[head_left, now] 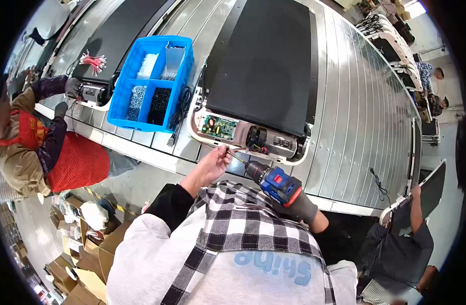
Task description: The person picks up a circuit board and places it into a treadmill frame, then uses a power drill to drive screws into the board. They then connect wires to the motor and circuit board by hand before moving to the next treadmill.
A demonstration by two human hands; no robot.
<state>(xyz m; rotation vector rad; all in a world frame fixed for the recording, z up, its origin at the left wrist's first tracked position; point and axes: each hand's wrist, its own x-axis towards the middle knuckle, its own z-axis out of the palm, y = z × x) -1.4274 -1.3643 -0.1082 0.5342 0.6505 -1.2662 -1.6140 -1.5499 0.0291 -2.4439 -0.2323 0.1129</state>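
Observation:
My right hand (303, 207), in a dark glove, grips a blue and red cordless drill (278, 184). The drill's long bit (237, 157) points up and left toward my bare left hand (217, 161). The left fingers are pinched together at the bit's tip; whatever they hold is too small to make out. Just beyond both hands lies a treadmill base (263, 61) with a black belt and white end frame. Its uncovered end shows a green circuit board (217, 127), a motor (283, 145) and some wires.
Left of the treadmill base stands a blue divided bin (113, 121) holding screws and small parts. A black power cord (179, 109) lies beside it. A person in a red apron (73, 162) works at another base on the left. Cardboard boxes (111, 249) are on the floor.

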